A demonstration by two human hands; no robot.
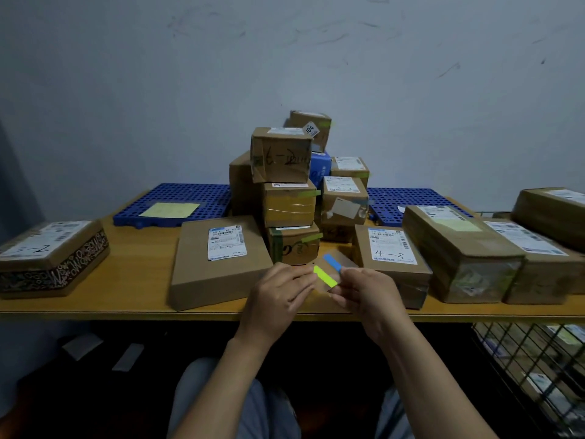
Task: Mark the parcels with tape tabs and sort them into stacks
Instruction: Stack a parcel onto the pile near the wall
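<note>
A small clear sheet (329, 264) carrying a green tab (326, 276) and a blue tab (332, 262) is held over the table's front edge. My right hand (367, 293) grips the sheet's lower right side. My left hand (280, 291) pinches at the left end of the green tab. Behind the hands stands a pile of brown cardboard parcels (286, 204), several with green tabs on their edges. A flat parcel (218, 261) lies just left of the hands and one marked "4-3" (391, 258) just right.
A patterned box (52, 258) sits at the table's left end. More flat parcels (459, 248) lie on the right. Two blue perforated pallets (174, 201) lie at the back of the wooden table (139, 280). A wire basket (535, 359) stands at lower right.
</note>
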